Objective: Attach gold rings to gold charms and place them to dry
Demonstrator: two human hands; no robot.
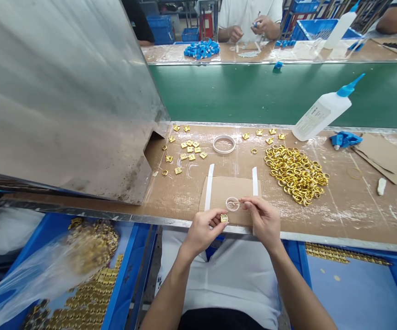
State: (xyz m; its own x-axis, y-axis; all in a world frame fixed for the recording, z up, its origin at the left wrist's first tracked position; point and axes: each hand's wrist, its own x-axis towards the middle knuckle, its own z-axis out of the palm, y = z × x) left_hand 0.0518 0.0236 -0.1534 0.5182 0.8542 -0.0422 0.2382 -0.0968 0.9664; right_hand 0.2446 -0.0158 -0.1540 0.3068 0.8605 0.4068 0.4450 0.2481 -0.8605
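Between the thumb and fingers of my left hand is a small square gold piece, close to the table's front edge. My right hand pinches a thin stick, its tip over a small round clear dish. The dish sits on a cardboard pad with white tape strips at its sides. To the right of the pad lies a heap of gold rings. Several square gold pieces are scattered beyond my left hand.
A large metal housing blocks the left side. A white squeeze bottle, tape roll and cardboard sheets are on the table. Blue trays with gold pieces flank my lap. Past the green belt, a co-worker's hands handle small blue parts.
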